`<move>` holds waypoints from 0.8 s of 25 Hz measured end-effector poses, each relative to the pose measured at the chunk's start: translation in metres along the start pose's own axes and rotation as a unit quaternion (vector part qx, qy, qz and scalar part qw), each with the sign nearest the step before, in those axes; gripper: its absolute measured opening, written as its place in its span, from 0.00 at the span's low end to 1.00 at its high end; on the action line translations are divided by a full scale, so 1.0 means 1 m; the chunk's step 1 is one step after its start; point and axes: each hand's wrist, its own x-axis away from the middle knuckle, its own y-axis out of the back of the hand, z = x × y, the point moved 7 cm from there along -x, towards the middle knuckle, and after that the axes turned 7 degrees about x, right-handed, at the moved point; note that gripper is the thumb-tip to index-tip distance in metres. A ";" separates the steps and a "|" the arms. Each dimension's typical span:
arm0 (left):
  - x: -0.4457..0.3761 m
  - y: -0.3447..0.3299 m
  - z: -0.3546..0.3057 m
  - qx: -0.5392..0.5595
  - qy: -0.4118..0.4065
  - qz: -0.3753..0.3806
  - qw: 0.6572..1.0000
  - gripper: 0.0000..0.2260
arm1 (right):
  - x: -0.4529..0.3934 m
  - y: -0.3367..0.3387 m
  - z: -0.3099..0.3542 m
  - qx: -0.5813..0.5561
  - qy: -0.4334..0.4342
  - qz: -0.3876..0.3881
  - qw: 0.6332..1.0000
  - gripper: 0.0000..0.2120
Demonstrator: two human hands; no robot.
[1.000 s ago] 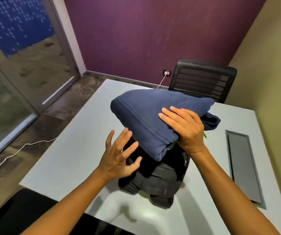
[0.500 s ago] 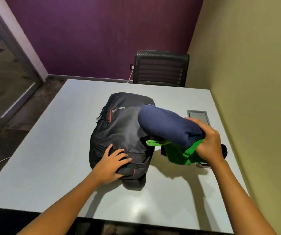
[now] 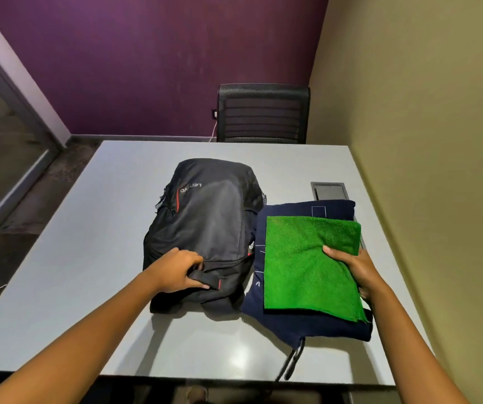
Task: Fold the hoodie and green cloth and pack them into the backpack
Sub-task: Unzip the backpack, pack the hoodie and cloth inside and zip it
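Observation:
A black backpack [image 3: 211, 217] lies flat in the middle of the white table [image 3: 88, 258]. My left hand [image 3: 177, 271] grips its near end, fingers curled on the fabric by a red tab. To the right of the backpack lies the folded navy hoodie [image 3: 301, 325], a drawstring hanging off its near edge. The folded green cloth [image 3: 301, 266] rests on top of the hoodie. My right hand [image 3: 354, 266] holds the right edge of the stack, thumb on the green cloth and fingers under it.
A black mesh chair [image 3: 263, 115] stands behind the table's far edge. A grey cable hatch [image 3: 329, 191] is set in the table beyond the hoodie. The yellow wall runs close along the right; a white cable trails on the floor at left.
My right hand has brought the hoodie and green cloth down from above the backpack onto the table at its right, green cloth now on top. My left hand has closed on the backpack's near end.

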 end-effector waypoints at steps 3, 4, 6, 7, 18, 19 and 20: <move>0.002 -0.004 0.002 0.078 0.017 -0.002 0.997 0.27 | 0.001 0.007 -0.004 -0.020 -0.010 0.019 1.000 0.43; 0.003 -0.004 0.007 0.136 0.033 -0.020 0.990 0.26 | 0.001 0.010 -0.005 -0.026 -0.016 0.026 0.999 0.43; 0.007 -0.004 0.016 0.141 0.031 -0.084 0.986 0.21 | 0.001 0.016 -0.008 -0.055 -0.024 0.042 0.997 0.38; 0.009 -0.006 0.016 0.093 0.020 -0.106 0.990 0.22 | 0.001 0.018 -0.009 -0.074 -0.027 0.050 0.996 0.35; 0.001 0.014 0.008 -0.031 0.013 -0.155 0.987 0.19 | 0.015 -0.011 -0.026 -0.077 -0.083 0.151 0.982 0.27; -0.002 0.032 0.003 0.006 0.024 -0.168 0.985 0.20 | 0.018 -0.014 -0.030 -0.062 -0.089 0.161 0.981 0.33; -0.005 0.054 -0.001 0.049 0.036 -0.190 0.980 0.19 | 0.020 -0.015 -0.034 -0.043 -0.090 0.166 0.981 0.41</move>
